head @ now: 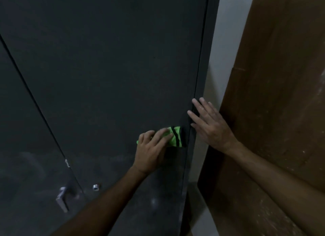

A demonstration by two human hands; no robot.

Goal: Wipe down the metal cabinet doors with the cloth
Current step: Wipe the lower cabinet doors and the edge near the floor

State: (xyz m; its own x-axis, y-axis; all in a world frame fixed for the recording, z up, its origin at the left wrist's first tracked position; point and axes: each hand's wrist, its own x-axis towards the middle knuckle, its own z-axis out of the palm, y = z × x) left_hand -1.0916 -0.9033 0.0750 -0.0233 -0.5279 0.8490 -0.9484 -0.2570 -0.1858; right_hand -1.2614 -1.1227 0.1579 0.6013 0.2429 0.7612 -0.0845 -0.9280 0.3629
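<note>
Lower centre of the frame: the left hand [153, 151] is pressed onto a folded green cloth [175, 136] with dark stripes, the fingers laid nearly straight over it rather than curled round it, so that the cloth is held flat against the right cabinet door [109, 74]. The cloth lies low on that door, just beside its right edge; this placement suggests that the edge strip is being wiped.

Right of centre: the right hand [209, 125] is laid open, its fingers spread and straight, across the door's right edge and the adjoining cabinet frame [204, 60]. Nothing is held in it; the panel is probably being steadied against the wiping pressure.

Lower left: a metal handle [62, 198] and a small lock cylinder [95, 187] are seen, beside the seam with the left cabinet door [19, 130]. Pale smears lower on the doors suggest unwiped areas.

Far right: a brown board [277, 95] leans near the cabinet.

The scene is dim; most of the cloth is hidden under the hand, and both doors are cut off by the frame.
</note>
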